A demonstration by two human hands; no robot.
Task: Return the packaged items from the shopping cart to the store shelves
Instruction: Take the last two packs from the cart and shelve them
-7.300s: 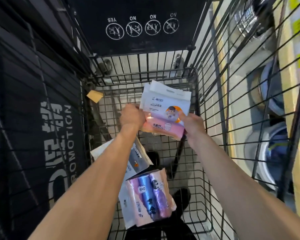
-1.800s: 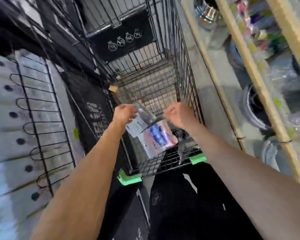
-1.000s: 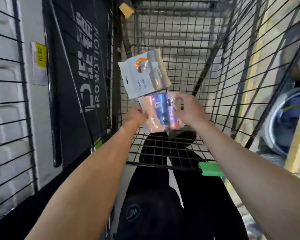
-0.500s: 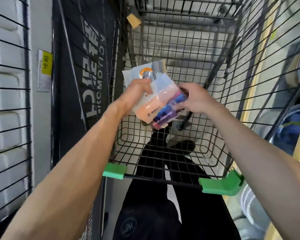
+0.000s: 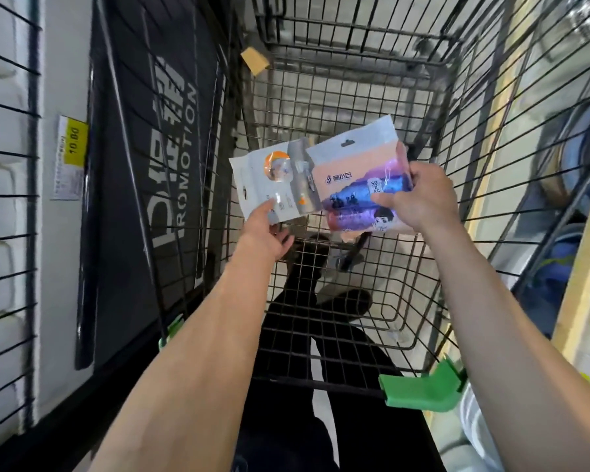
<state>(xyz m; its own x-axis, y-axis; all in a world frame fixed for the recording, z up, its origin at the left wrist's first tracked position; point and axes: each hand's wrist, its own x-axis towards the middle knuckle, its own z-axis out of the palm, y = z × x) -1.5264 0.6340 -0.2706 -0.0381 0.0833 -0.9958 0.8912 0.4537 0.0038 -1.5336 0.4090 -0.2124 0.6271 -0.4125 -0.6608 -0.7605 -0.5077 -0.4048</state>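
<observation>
Between wire store racks, above the bare wire basket of the shopping cart (image 5: 348, 107), a pink packet of rolls (image 5: 358, 185) is being gripped by the closed right hand (image 5: 419, 199), while a white packet (image 5: 269, 185) is being pinched at its lower edge by the left hand (image 5: 264, 233).

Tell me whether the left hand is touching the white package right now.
Touching. In the head view the left hand reaches up under the white package, with its fingertips pressed against the pack's lower edge.

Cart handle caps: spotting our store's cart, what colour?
Green, plain in the head view: cart handle caps.
</observation>
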